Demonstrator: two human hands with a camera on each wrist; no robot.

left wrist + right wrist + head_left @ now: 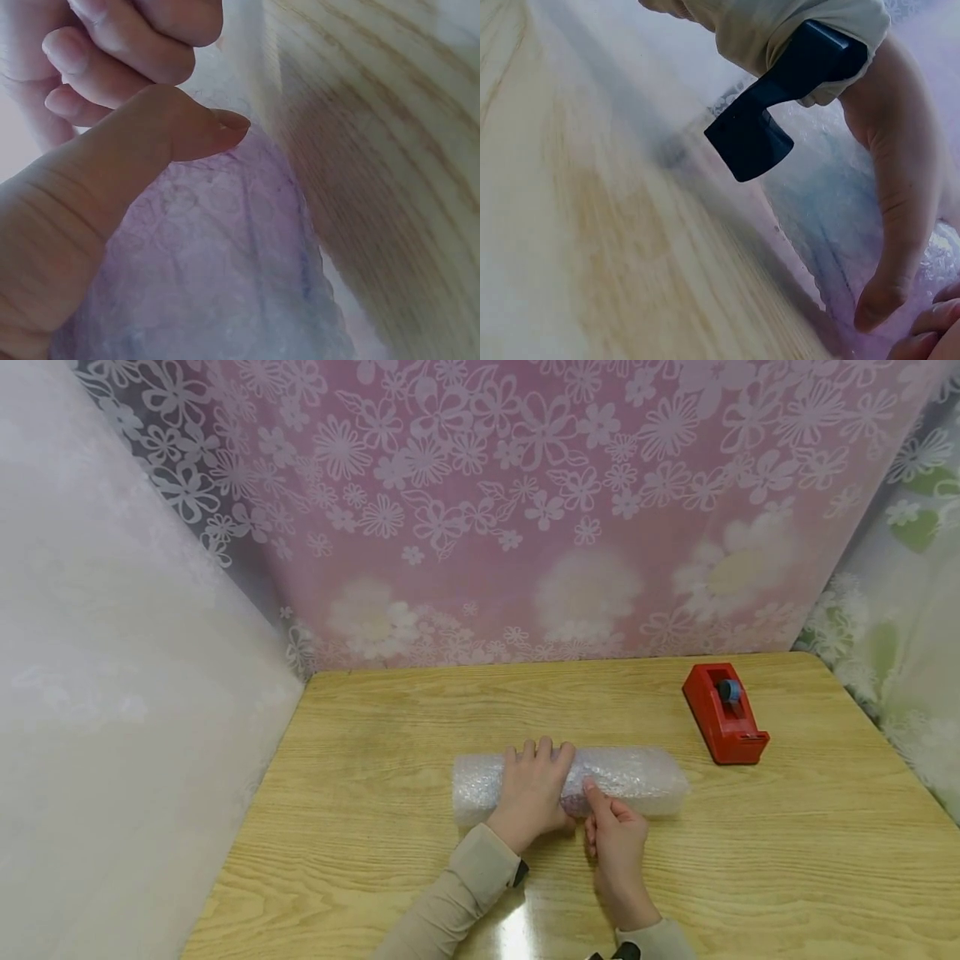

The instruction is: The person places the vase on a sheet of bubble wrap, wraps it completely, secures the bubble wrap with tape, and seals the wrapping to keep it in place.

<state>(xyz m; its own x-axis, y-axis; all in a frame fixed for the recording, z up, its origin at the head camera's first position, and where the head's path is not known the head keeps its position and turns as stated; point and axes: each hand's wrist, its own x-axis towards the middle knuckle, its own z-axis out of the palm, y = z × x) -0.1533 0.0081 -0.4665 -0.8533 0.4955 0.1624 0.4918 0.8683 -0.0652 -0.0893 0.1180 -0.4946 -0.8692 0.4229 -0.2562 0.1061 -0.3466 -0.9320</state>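
Note:
A roll-shaped bundle of clear bubble wrap [637, 778] lies lengthwise across the wooden table, with something pinkish purple and blue showing through. My left hand [528, 793] grips it near the middle, fingers over the far side and thumb on the near side. Just right of it, my right hand [618, 843] pinches at the wrap's near side, its thumb on top and its other fingers curled below. In the left wrist view, the left thumb [172, 131] presses on the bubble wrap [217, 247] beside the right hand's curled fingers. What lies between the right fingertips is hidden.
A red tape dispenser [723, 714] with a small blue tape roll stands at the back right of the wooden table [360, 827]. Floral curtains [487, 527] hang behind and along both sides. A black wrist mount [772, 112] sits at the left sleeve.

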